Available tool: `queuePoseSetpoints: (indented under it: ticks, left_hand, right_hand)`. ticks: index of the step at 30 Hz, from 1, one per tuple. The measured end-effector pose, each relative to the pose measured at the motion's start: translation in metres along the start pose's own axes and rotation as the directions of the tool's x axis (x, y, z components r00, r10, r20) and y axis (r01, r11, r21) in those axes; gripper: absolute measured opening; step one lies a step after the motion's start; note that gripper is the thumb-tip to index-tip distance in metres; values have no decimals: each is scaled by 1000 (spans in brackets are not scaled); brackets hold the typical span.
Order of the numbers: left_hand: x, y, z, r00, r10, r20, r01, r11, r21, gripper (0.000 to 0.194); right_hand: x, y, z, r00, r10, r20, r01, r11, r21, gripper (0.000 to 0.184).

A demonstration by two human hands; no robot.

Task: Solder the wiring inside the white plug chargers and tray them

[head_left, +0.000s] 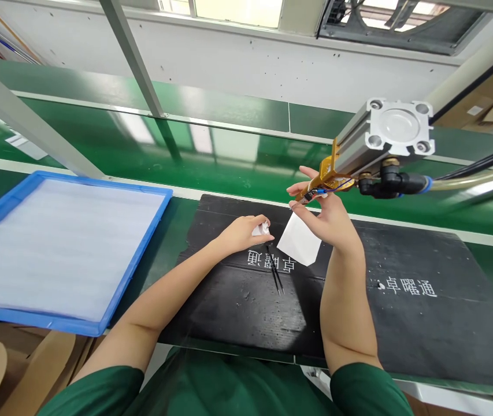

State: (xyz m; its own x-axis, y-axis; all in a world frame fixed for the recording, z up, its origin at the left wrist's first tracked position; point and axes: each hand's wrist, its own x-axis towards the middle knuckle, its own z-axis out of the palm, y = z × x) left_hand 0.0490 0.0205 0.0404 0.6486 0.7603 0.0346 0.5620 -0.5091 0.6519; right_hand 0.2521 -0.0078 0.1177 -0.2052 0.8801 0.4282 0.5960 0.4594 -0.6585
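Observation:
My left hand [246,232] is closed around a small white part [260,229], pinched between thumb and fingers just above the black mat [246,312]. Its exact kind is too small to make out. My right hand [322,216] is raised beside the head of an air-powered tool [330,172], fingers stretched and apart. The tool's gold bracket and blue wires partly cover those fingers, and I cannot tell whether they touch it. Under my right hand lies a white sheet of paper [300,241]. Black tweezers [275,270] rest on the mat between my forearms.
On the left is a blue-rimmed tray [137,248] with a white lining. The tool's silver cylinder [397,127] and its hoses reach in from the right. A grey post [133,58] stands behind the green bench [229,162]. Brown cardboard [33,370] is at lower left.

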Motion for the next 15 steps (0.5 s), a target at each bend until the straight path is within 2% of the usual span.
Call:
queuePoseSetpoints:
  ticks: [2,9,15]
  left_hand:
    - [0,1,4,999,-32,-28,32,999,8,32]
    - [-1,-3,16,993,-32,-110,32,999,-3,33]
    - [-1,-7,18,988,-59,-142,41,991,-127,30]
  right_hand:
    - [0,0,0,1000,-1,2,1,1000,5,24]
    - [0,-1,0,1000,-11,4,11,1000,11,21]
    - [0,1,0,1000,-7,-2,7,1000,7,20]
